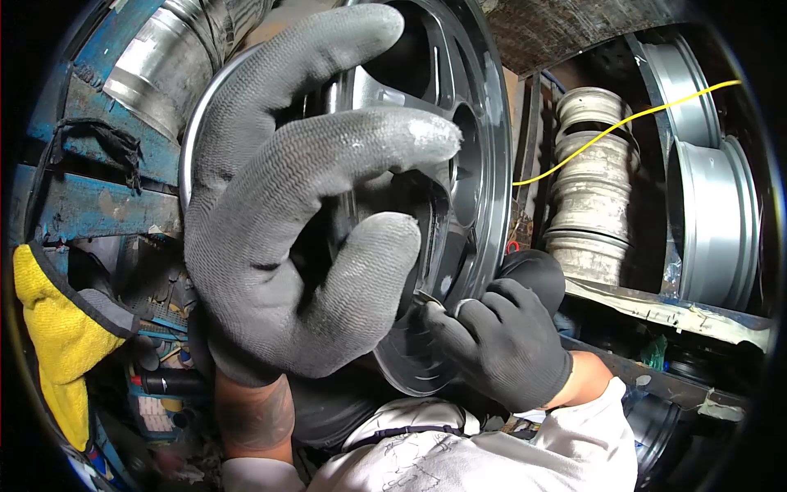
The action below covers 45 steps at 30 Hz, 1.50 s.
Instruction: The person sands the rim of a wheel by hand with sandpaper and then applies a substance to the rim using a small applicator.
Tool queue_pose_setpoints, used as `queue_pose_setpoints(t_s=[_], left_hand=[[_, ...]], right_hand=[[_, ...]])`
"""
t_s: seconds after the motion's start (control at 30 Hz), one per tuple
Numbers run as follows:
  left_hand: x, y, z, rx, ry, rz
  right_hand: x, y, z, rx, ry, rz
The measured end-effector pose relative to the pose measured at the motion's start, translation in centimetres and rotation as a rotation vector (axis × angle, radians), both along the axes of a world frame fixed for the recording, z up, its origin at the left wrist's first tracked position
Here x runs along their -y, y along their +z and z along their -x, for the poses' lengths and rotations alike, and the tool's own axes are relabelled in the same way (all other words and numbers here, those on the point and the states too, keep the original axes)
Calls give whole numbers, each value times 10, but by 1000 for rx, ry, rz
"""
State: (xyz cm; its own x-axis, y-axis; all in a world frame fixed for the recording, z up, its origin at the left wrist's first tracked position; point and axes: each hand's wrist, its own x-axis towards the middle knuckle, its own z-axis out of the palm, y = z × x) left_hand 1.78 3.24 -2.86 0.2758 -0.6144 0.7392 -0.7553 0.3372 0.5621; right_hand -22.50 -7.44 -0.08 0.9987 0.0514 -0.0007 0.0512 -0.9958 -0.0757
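My left hand (270,213), in a grey knitted glove, is raised close to the camera with its fingers curved and apart. It holds nothing, and a pale, shiny smear marks one fingertip. Behind it stands a dark spoked wheel rim (489,90), partly hidden by this hand. My right hand (512,344), in a dark glove, is closed at the rim's lower right side. A small thin edge shows at its fingertips, but I cannot make out what it is.
Worn wheel rims (592,189) are stacked on the right, beside silver rims (717,221). A yellow cable (627,123) crosses them. To the left are a blue metal frame (106,197), a yellow cloth (57,328) and a dark bottle (176,381).
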Motion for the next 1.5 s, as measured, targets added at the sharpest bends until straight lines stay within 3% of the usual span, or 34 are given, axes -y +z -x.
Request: queue_pose_setpoints(t_s=[0.53,0.77,1.03,1.5], left_hand=[[-3,0,0,-62,-39,-39],[-4,-5,0,-37,3,-26],[0,-13,-2,34,84,24],[-4,1,1,-29,-4,-67]], right_hand=[[0,-6,-6,-28,15,44],[2,23,15,-71,-22,-13],[0,6,8,-44,-39,-14],[-4,-2,3,-25,-21,37]])
